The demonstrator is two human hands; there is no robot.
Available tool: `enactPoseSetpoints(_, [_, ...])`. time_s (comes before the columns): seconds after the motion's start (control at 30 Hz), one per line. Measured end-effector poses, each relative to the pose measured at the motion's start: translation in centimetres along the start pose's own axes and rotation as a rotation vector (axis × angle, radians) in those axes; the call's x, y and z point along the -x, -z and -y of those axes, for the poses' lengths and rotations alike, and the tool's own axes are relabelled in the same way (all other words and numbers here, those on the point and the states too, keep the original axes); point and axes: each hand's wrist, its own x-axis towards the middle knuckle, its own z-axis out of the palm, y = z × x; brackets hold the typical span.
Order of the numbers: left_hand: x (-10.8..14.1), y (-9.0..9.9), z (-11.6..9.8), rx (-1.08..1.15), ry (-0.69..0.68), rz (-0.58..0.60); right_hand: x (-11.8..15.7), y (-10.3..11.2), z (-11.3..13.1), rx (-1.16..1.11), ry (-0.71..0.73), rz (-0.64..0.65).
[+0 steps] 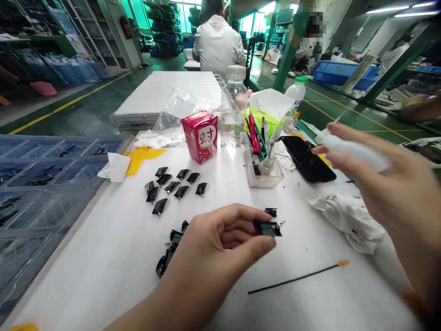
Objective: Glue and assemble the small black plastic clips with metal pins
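Between the thumb and index finger of my left hand [223, 243] is a small black part [268, 228], held above the white table. My right hand [375, 170], raised at the right and blurred, grips a white squeeze bottle [358, 151] whose thin tip points up and left. Another small black part [271, 212] lies just behind the held one. Several black parts with clear edges [172, 186] are spread on the left half of the table. More black parts [168, 257] lie beside my left wrist, partly hidden by it. A thin black stick with a yellow end [296, 279] lies in front.
A red drink carton [200, 137], a clear bottle [233, 110] and a pen box [263, 179] stand at the back. Right of them lie a black case [308, 161] and crumpled white cloth [347, 220]. Blue compartment trays [69, 184] line the left. A person [218, 41] sits ahead.
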Motion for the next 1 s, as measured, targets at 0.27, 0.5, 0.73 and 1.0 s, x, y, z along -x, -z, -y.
enactPoseSetpoints(0.27, [0.5, 1.2, -2.0, 0.063, -0.039, -0.006, -2.5, -1.8, -4.5, 0.120, -0.070, 0.338])
enactPoseSetpoints(0.5, [0.9, 1.7, -2.0, 0.024, -0.085, -0.017, -1.9, -0.4, -2.0, 0.078, 0.102, -0.044])
enactPoseSetpoints(0.73, [0.3, 1.9, -1.5, 0.013, -0.133, -0.028, -1.9, -4.8, 3.4, -0.111, 0.042, 0.253])
enactPoseSetpoints(1.0, [-0.2, 2.0, -0.8, 0.054, -0.123, -0.001, -1.5, -3.2, 3.6, -0.402, 0.131, -0.153])
